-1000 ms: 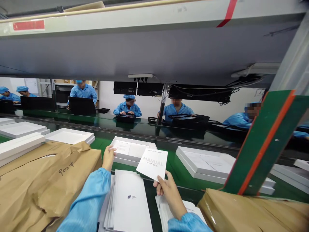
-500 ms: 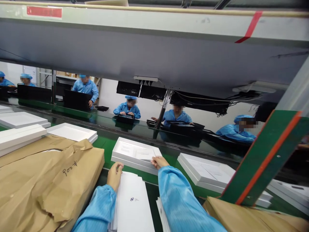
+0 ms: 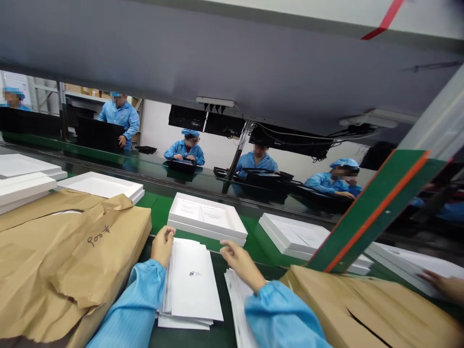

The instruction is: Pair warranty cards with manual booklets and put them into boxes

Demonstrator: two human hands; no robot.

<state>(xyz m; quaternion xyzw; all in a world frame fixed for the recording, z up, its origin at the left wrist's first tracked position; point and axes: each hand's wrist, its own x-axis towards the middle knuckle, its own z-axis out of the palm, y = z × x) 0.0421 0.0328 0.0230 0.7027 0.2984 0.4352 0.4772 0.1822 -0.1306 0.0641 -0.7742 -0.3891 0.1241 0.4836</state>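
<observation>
My left hand (image 3: 163,245) is at the upper left corner of a stack of white printed booklets (image 3: 195,285), its fingers curled together with nothing visible in them. Fingers apart and holding nothing, my right hand (image 3: 241,261) hovers just in front of an open white box (image 3: 208,232). Printed white papers (image 3: 205,212) lie inside that box, which stands on the green conveyor belt (image 3: 154,212). Beneath my right forearm a second stack of white papers (image 3: 235,299) is partly hidden by the sleeve.
Brown paper packages flank me, one at left (image 3: 72,261) and one at right (image 3: 337,299). More white boxes (image 3: 103,183) line the belt. A slanted green post (image 3: 377,208) stands at right. A co-worker's hand (image 3: 440,282) touches a box; other people in blue sit across.
My right hand has let go of the paper in the white box and drawn back toward me, fingers apart. My left hand has stayed by the booklet stack. The camera view has shifted.
</observation>
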